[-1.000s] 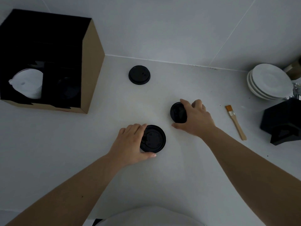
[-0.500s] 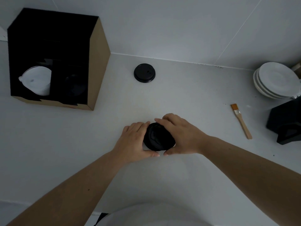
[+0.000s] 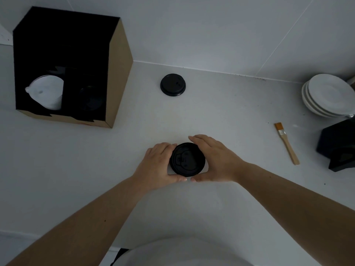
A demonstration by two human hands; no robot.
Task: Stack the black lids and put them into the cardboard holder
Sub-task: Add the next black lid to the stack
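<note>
A stack of black lids [image 3: 187, 159] lies flat on the white counter in the middle of the view. My left hand [image 3: 157, 166] cups its left rim and my right hand [image 3: 217, 160] cups its right rim, thumbs nearly meeting at the near edge. Another single black lid [image 3: 172, 84] lies farther back, near the wall. The cardboard holder [image 3: 117, 77] stands at the far left, black inside with two compartments. Its left compartment holds white lids [image 3: 48, 92]; dark lids are faintly visible in its right one.
A wooden brush [image 3: 287, 143] with orange bristles lies to the right of my hands. White plates [image 3: 326, 95] are stacked at the far right, with a black object [image 3: 338, 146] in front of them. The tiled wall runs along the counter's back.
My right hand carried its lid leftwards and set it on the lid under my left hand. Both hands now hold the stack by its rim.
</note>
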